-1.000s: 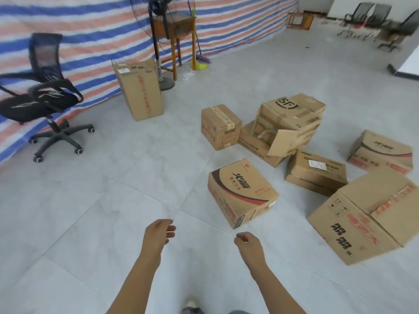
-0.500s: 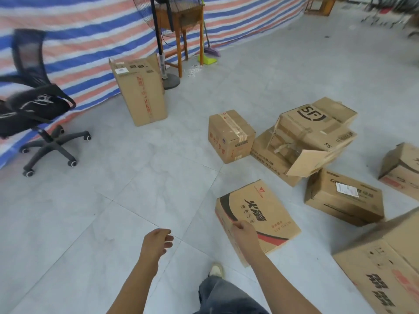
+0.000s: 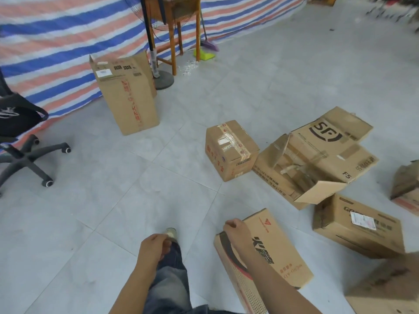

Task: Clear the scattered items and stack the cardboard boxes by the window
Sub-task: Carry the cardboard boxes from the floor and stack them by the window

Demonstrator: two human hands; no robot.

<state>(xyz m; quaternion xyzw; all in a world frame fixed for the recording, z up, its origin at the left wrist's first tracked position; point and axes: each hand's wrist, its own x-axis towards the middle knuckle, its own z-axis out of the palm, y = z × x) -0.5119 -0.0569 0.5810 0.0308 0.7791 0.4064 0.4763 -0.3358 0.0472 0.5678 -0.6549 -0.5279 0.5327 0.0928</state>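
Observation:
Several cardboard boxes lie scattered on the grey tiled floor. Nearest is a flat box with a black and red print (image 3: 278, 250); my right hand (image 3: 237, 232) rests on its near left corner with the fingers curled over the edge. My left hand (image 3: 154, 248) hangs loosely curled above my knee and holds nothing. Beyond stand a small taped box (image 3: 231, 150), an opened SF box (image 3: 328, 150) lying on another box, a flat box with a white label (image 3: 360, 227), and a tall upright box (image 3: 129, 96) by the striped tarp.
A black office chair (image 3: 20, 141) stands at the left. A fan stand (image 3: 161, 75), a wooden stool (image 3: 174, 30) and a broom with dustpan (image 3: 207, 48) sit by the striped tarp (image 3: 56, 41). More boxes are cut off at the right edge (image 3: 405, 189) and bottom right (image 3: 385, 288).
I have stepped closer to the boxes. My right hand reached forward and came to rest on the corner of the black and red box. My left hand stayed low and loose.

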